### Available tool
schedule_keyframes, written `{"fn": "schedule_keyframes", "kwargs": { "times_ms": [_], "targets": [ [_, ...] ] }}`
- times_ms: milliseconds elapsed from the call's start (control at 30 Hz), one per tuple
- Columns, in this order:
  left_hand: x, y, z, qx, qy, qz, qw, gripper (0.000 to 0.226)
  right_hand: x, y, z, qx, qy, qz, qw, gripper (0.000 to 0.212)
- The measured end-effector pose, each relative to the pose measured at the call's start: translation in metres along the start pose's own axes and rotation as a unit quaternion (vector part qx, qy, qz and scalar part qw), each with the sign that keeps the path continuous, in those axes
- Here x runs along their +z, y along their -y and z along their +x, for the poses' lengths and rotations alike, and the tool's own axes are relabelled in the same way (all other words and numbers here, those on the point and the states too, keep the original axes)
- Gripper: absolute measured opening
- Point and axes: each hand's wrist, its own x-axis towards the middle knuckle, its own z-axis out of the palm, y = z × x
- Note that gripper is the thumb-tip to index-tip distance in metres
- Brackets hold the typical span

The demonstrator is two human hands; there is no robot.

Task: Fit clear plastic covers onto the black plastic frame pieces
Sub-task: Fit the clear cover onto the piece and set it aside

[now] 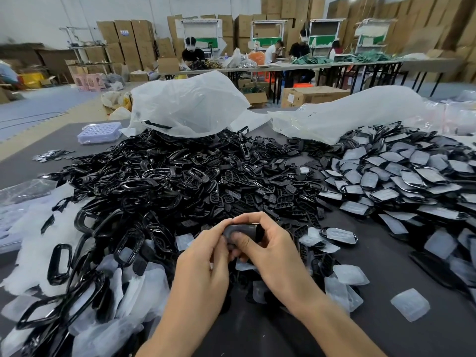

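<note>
Head view: seating a cover on a frame

My left hand (203,256) and right hand (268,243) both curl round one black frame piece (258,232), held in front of the heap of bare frames (154,181). A clear cover (233,231) seems to lie on its face under my thumbs. Next, I judge, I must press round the rim until it seats, then add it to the covered pile (401,176).

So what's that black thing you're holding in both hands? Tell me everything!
It's a small black piece that looks like shiny plastic, rounded at one end, with a greyish sheen there, maybe a clear cover. Most of it is hidden. The left hand and right hand both pinch it, holding it up in front of the pile of black frames.
</note>
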Motion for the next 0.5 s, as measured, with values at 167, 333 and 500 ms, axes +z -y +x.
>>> {"fn": "schedule_keyframes", "kwargs": {
  "times_ms": [167, 333, 500],
  "targets": [
    [0.0002, -0.0001, -0.0027, 0.022, 0.057, 0.063, 0.996, 0.046, 0.0001, -0.0007, -0.0008, -0.005, -0.014, -0.023, 1.0, 0.021],
    [-0.0066, -0.0023, 0.0006, 0.031, 0.059, 0.037, 0.997, 0.046, -0.0037, 0.0022, 0.0003, 0.021, 0.024, 0.007, 0.999, 0.014],
    [-0.0072, -0.0033, 0.0021, 0.029, 0.035, 0.036, 0.998, 0.031, -0.0055, 0.0034, 0.0001, 0.024, 0.053, 0.005, 0.998, 0.017]
  ]
}}
